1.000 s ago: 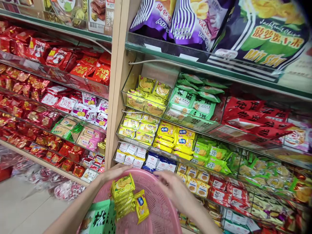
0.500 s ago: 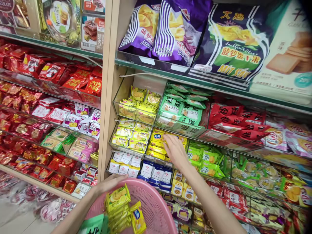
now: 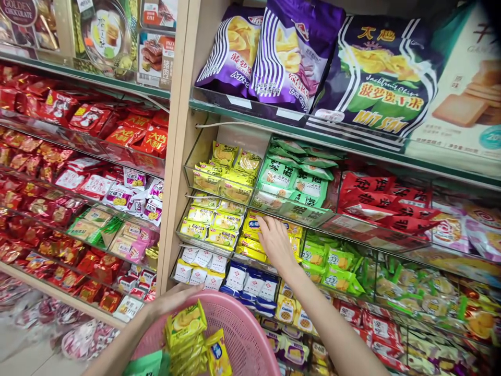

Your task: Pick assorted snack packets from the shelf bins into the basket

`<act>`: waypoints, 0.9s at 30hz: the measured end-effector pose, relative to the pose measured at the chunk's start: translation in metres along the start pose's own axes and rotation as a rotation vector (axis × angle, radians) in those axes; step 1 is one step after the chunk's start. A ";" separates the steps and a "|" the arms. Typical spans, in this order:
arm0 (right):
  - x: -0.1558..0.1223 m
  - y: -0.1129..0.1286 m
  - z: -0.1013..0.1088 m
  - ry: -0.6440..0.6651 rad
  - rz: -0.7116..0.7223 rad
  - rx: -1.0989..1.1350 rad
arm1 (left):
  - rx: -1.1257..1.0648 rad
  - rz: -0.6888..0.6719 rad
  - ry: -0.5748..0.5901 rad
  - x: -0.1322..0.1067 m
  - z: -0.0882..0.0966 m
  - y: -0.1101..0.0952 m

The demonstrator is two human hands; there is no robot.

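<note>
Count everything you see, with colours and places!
big bags: 3, purple or navy, top right
big pack: 1, cream and green, far right
round tub: 1, clear, top left
left packs: many, mostly red, left
right packs: many, mixed colours, right
post: 1, tan, between them
floor bags: many, pinkish, bottom left
basket: 1, pink, bottom
basket packs: several, yellow and green, inside
left hand: 1, bare, on basket rim
right hand: 1, bare, at yellow packs

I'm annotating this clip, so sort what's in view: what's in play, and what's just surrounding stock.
In play:
left hand, at pink basket
basketed yellow packets, green packet
right hand, at displayed yellow packets

Just around:
purple chip bags
red packets, far left
bright-green packets
</note>
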State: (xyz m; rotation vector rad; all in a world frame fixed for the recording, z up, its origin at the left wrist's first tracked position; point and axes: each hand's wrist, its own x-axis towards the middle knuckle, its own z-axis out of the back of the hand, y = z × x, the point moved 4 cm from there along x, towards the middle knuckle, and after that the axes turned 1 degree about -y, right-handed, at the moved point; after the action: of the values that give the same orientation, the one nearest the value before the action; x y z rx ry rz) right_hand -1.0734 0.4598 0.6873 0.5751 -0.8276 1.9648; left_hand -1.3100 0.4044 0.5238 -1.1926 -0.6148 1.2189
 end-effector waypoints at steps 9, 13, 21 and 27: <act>0.003 -0.002 -0.005 -0.011 -0.039 -0.027 | 0.032 0.144 -0.153 -0.001 0.010 0.013; 0.002 0.000 -0.003 -0.006 -0.048 -0.072 | 0.059 0.154 -0.142 -0.003 0.011 0.013; 0.001 0.002 -0.001 -0.014 -0.079 -0.097 | 0.036 0.120 -0.115 -0.001 0.010 0.020; -0.001 0.003 0.000 -0.041 -0.078 -0.082 | 0.038 0.133 -0.140 -0.002 0.011 0.023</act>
State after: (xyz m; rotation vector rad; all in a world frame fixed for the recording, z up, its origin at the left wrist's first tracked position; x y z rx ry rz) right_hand -1.0752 0.4585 0.6855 0.5928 -0.8939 1.8447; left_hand -1.3290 0.4045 0.5067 -1.1374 -0.6212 1.4292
